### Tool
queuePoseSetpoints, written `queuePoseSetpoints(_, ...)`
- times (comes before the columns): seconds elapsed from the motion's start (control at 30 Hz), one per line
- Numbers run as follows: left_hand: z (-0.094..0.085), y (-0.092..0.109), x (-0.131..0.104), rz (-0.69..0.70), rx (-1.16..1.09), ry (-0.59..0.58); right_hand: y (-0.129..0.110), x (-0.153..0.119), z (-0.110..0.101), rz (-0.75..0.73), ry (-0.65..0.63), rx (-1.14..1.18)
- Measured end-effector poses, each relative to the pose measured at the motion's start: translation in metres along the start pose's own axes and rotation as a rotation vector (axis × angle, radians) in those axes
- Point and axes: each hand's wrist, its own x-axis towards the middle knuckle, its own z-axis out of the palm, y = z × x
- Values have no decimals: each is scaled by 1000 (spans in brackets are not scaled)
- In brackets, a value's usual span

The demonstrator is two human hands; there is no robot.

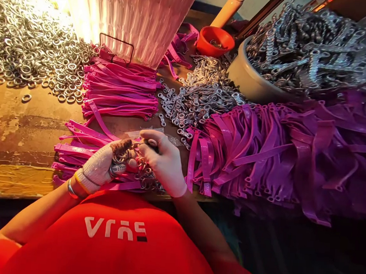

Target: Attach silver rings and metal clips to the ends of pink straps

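Head view, left hand (pixel 97 167) (gloved, like the right) cupping metal rings (pixel 126 156) above pink straps (pixel 78 149), right hand (pixel 166 163) just beside it, finger and thumb pinching one ring (pixel 152 142), pink bundle (pixel 120 89) behind, heaped clips (pixel 198 94) to its right, purple straps (pixel 246 157) nearer the right edge.

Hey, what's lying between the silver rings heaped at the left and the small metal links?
A stack of pink straps lies between the heaped rings and the small metal links, as the head view shows.
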Motion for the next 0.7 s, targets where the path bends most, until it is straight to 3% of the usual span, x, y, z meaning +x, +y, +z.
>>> queuePoseSetpoints(0.1, 4, -1, -5, 104, 114, -31, 1, -1, 5, 182, 38, 167)
queuePoseSetpoints(0.17, 5, -4, -8, 143, 198, -10, 4, -3, 10, 202, 27, 178)
queuePoseSetpoints(0.27, 5, -5, -12, 178, 347, 33, 8, -5, 13, 66, 21, -8)
queuePoseSetpoints(0.37, 4, 3, -15, 292, 687, 63, 10, -2, 9, -177, -28, -346)
queuePoseSetpoints(0.5, -1, 20, -12, 477, 1097, 87, 3, 11, -3, -428, -354, -723)
queuePoseSetpoints(0.57, -2, 28, -10, 486, 1143, 90, -2, 18, -10, -479, -446, -839)
queuePoseSetpoints(0.7, 5, 38, -8, 335, 965, 16, -5, 22, -19, -410, -440, -802)
